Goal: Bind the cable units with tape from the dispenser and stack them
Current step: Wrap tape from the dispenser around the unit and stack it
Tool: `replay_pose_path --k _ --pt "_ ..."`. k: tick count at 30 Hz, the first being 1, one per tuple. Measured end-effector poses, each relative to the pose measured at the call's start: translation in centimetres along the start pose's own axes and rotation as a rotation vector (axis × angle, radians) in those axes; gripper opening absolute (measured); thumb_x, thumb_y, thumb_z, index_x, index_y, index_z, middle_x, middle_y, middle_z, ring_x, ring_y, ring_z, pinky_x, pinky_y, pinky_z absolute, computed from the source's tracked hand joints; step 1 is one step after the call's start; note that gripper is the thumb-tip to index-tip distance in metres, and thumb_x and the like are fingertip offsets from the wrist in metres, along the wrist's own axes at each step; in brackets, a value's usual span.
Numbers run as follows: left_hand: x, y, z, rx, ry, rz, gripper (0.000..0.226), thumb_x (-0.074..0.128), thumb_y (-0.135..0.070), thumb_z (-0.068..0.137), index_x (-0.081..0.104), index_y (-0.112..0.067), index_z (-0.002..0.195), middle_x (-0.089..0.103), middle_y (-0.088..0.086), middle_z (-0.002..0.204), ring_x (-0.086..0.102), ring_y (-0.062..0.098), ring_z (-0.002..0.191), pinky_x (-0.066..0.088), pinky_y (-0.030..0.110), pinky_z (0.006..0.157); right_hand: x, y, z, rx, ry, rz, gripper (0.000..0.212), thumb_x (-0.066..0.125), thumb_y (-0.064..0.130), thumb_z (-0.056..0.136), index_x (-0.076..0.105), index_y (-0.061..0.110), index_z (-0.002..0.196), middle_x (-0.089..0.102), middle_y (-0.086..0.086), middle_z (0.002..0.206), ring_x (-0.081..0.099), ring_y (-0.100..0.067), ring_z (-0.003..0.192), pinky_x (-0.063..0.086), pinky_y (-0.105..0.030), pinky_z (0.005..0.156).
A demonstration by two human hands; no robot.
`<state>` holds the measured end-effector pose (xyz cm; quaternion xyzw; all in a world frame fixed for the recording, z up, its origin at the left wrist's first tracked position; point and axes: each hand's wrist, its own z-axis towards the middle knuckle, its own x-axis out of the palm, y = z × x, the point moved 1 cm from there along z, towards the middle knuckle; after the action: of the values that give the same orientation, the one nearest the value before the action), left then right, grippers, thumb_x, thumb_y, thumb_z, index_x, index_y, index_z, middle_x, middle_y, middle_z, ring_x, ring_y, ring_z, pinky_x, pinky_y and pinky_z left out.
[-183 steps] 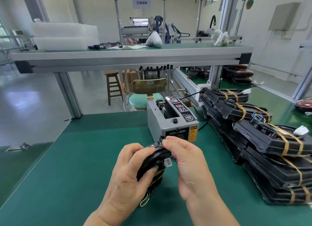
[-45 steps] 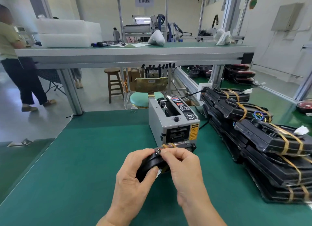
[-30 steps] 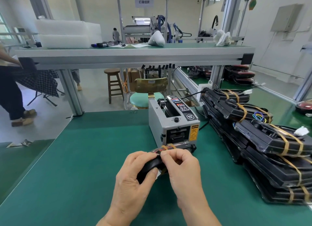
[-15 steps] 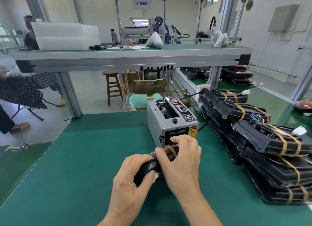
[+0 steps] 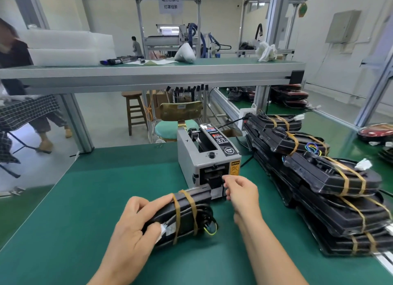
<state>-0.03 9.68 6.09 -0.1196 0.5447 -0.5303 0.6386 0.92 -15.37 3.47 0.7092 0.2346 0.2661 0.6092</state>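
Observation:
A black cable unit (image 5: 185,215) lies on the green table (image 5: 85,199) in front of the grey tape dispenser (image 5: 204,157). Two brown tape bands wrap its middle, and coiled wires stick out on its right side. My left hand (image 5: 131,227) grips the unit's near end, thumb on top. My right hand (image 5: 242,191) is at the dispenser's outlet, where thumb and forefinger pinch a dark tape strip (image 5: 215,183) hanging from the slot. A stack of taped black units (image 5: 319,178) runs along the right side of the table.
The dispenser's power cord runs back to a socket block (image 5: 246,116). A raised shelf (image 5: 148,76) spans the far side, with a stool (image 5: 135,112) and a chair (image 5: 178,119) below it. A person (image 5: 19,106) walks at the left. Bare green mat lies left of my hands.
The unit has been laid down flat with its two tape bands showing. My right hand let go of it and moved up to the dispenser outlet. A person came into view at the left.

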Motion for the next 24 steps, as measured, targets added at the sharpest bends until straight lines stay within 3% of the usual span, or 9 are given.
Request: replay_pose_path --k 5,7,9,11,13,17,20,24 --pt "-1.4 0.8 0.2 0.011 -0.002 0.124 0.056 0.044 -0.024 0.073 0.059 -0.057 0.116 0.048 -0.019 0.106 0.050 0.005 0.103 0.038 0.013 0.085 1.5 0.7 0.7 0.112 0.012 -0.004 0.020 0.067 0.016 0.089 0.065 0.011 0.069 0.057 0.000 0.056 0.043 -0.009 0.043 0.037 -0.022 0.044" --pt "-1.1 0.8 0.4 -0.007 0.004 0.190 0.046 0.042 -0.041 0.077 0.056 -0.055 0.119 0.043 -0.027 0.115 0.048 -0.002 0.108 0.040 0.021 0.086 1.8 1.0 0.9 0.126 -0.011 -0.002 0.015 0.069 0.014 0.087 0.067 0.010 0.073 0.058 0.002 0.055 0.043 -0.009 0.042 0.038 -0.020 0.041" --pt "-0.5 0.6 0.6 -0.001 0.004 0.287 0.047 0.038 -0.060 0.081 0.053 -0.053 0.125 0.041 -0.032 0.117 0.048 -0.009 0.106 0.040 0.019 0.081 1.9 1.2 0.8 0.136 -0.031 -0.008 0.009 0.070 0.012 0.084 0.069 0.009 0.076 0.059 0.002 0.054 0.043 -0.008 0.041 0.039 -0.020 0.040" --pt "0.0 0.5 0.8 0.015 -0.002 0.345 0.053 0.036 -0.072 0.082 0.050 -0.052 0.129 0.046 -0.031 0.111 0.049 -0.011 0.101 0.037 0.012 0.077 2.1 1.3 0.7 0.146 -0.056 -0.019 0.007 0.069 0.010 0.082 0.069 0.009 0.075 0.058 0.003 0.052 0.042 -0.008 0.038 0.039 -0.019 0.039" --pt "0.0 0.4 1.1 -0.009 -0.005 0.344 0.055 0.033 -0.079 0.085 0.047 -0.054 0.131 0.053 -0.027 0.099 0.051 -0.007 0.097 0.039 0.013 0.078 2.3 1.4 0.6 0.144 -0.090 -0.036 0.008 0.067 0.008 0.081 0.069 0.010 0.073 0.057 0.004 0.050 0.041 -0.008 0.036 0.037 -0.018 0.037" --pt "-0.4 0.3 1.8 -0.014 0.068 0.403 0.057 0.027 -0.077 0.078 0.039 -0.061 0.132 0.051 -0.021 0.087 0.051 0.002 0.087 0.045 0.025 0.082 2.4 1.5 -0.2 0.121 -0.125 -0.026 0.009 0.067 0.011 0.081 0.066 0.011 0.073 0.058 0.001 0.063 0.044 -0.015 0.051 0.038 -0.021 0.048" --pt "-0.7 0.0 2.2 0.015 0.108 0.449 0.054 0.026 -0.079 0.077 0.023 -0.071 0.130 0.046 -0.025 0.093 0.048 -0.002 0.084 0.045 0.023 0.080 2.0 1.8 -2.0 0.124 -0.015 0.119 0.017 0.069 0.009 0.083 0.060 0.010 0.068 0.049 0.002 0.053 0.038 -0.011 0.046 0.035 -0.021 0.047" --pt "-0.1 -0.8 2.7 0.118 0.116 0.444 0.043 0.036 -0.064 0.096 0.047 -0.052 0.135 0.056 -0.024 0.105 0.055 0.002 0.090 0.049 0.029 0.080 1.8 2.3 -5.4 0.148 0.153 0.255 0.022 0.070 0.006 0.086 0.062 0.012 0.066 0.054 0.004 0.051 0.041 -0.004 0.041 0.038 -0.015 0.041"
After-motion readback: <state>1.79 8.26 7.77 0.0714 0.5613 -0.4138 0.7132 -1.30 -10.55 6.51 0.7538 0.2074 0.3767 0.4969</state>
